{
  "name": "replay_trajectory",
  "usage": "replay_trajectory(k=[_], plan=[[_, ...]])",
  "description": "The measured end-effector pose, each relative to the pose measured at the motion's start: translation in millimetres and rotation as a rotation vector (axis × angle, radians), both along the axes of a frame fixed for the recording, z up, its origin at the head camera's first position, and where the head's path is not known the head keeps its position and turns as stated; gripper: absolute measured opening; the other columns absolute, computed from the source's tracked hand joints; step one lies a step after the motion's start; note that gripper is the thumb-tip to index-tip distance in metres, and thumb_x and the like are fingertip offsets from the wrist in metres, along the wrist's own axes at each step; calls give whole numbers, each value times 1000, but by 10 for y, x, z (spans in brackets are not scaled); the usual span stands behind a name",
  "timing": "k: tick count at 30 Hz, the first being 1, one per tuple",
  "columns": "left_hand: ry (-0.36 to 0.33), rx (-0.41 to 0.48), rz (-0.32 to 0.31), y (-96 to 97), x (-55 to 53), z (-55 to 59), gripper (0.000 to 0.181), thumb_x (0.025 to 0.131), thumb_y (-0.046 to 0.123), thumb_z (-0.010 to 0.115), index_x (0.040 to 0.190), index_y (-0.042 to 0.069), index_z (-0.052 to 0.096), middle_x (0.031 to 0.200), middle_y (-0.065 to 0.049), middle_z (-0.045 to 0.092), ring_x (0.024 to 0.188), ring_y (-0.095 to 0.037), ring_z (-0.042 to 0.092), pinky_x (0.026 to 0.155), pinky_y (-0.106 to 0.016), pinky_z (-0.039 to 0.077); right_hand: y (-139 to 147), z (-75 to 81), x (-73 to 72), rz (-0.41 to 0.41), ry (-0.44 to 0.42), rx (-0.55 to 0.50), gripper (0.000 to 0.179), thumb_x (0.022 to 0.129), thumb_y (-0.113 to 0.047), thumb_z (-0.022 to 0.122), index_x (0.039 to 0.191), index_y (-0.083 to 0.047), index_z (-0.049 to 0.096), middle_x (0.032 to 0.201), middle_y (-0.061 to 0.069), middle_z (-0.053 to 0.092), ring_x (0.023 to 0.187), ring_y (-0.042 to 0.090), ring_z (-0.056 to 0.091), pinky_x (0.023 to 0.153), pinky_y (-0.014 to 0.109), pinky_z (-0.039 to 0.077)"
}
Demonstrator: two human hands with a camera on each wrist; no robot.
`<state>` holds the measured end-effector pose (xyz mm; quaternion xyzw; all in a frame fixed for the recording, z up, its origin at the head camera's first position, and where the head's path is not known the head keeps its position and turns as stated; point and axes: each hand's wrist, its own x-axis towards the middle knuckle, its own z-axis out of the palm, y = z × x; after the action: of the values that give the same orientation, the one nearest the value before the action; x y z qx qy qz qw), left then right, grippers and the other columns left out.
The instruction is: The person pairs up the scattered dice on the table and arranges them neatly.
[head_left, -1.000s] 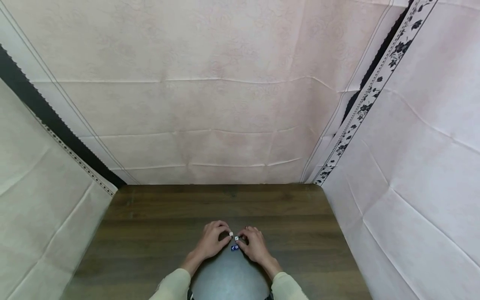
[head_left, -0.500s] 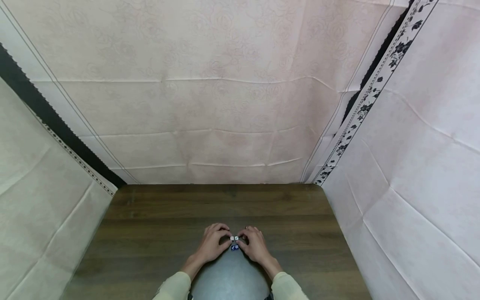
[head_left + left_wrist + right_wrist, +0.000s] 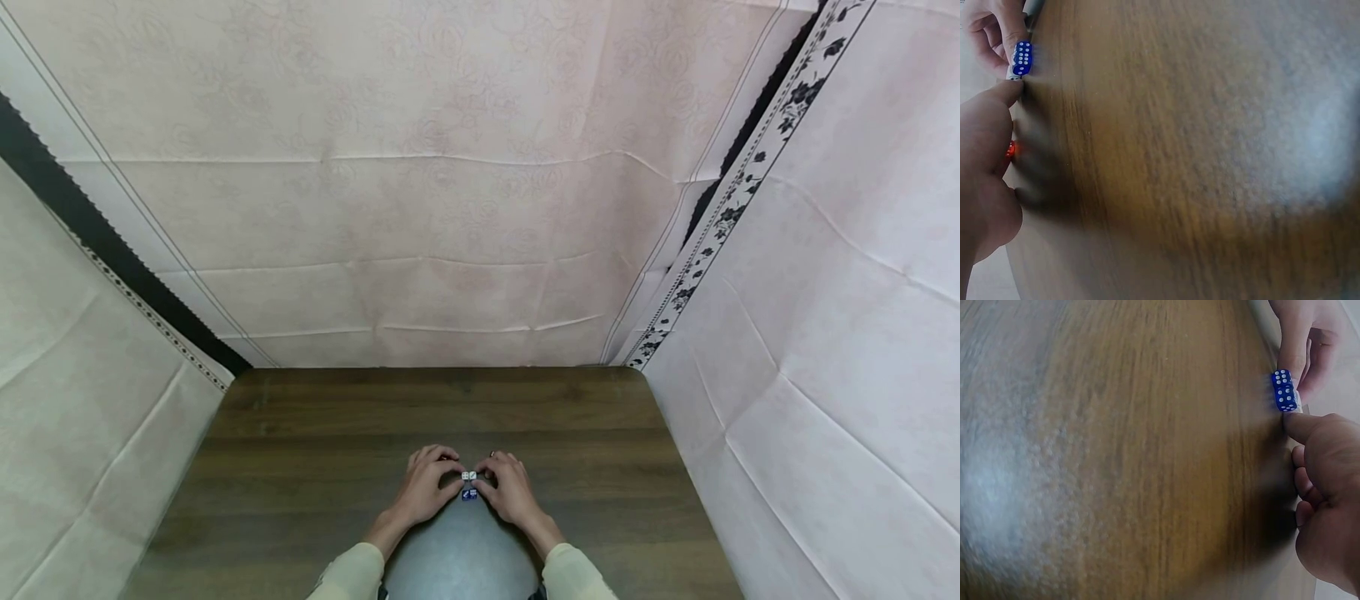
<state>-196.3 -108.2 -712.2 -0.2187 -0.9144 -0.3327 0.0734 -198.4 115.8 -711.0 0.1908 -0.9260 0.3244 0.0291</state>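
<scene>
Two white dice, the left one (image 3: 465, 476) and the right one (image 3: 473, 476), stand side by side between my hands in the head view. With thumb and index finger my left hand (image 3: 425, 485) pinches the left white die. My right hand (image 3: 512, 492) holds the right white die the same way. Just nearer to me, a pair of blue dice (image 3: 469, 495) sits close together; in the right wrist view these blue dice (image 3: 1284, 390) show white dots and mostly cover the white ones. A red die (image 3: 1010, 150) peeks from behind my left hand in the left wrist view.
The dark wooden table (image 3: 337, 408) spreads around the hands, its far edge meeting a pale hanging cloth (image 3: 450, 250). More cloth hangs at the left and the right (image 3: 847, 333). A rounded grey surface (image 3: 465, 550) lies between the forearms at the front.
My left hand has brought its white die nearer to me and down beside the right white die, narrowing the gap between them. The right hand and blue dice have stayed almost still.
</scene>
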Motion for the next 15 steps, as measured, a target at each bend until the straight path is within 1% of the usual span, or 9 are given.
replay_trajectory(k=[5,10,15], plan=[[-33,1,-1,-6,-5,-7,11,100,20,88,111,18,87,131,-6,75,131,-35,63,118,-71,41,-1,-5,1,-2,2,1,12,101,-24,87,112,-20,84,99,-6,69,89,7,55,88,33,44],[-32,-15,2,-5,-11,-9,11,100,21,88,111,19,87,132,-6,75,131,-34,63,118,-70,41,0,-11,4,0,13,0,11,101,-24,88,111,-21,84,98,-6,70,89,7,55,88,34,44],[-33,-12,2,1,-2,7,12,100,20,88,112,18,87,132,-7,75,130,-34,63,118,-71,41,2,-15,6,2,15,-2,11,101,-24,88,111,-20,84,98,-6,70,89,7,55,89,34,44]])
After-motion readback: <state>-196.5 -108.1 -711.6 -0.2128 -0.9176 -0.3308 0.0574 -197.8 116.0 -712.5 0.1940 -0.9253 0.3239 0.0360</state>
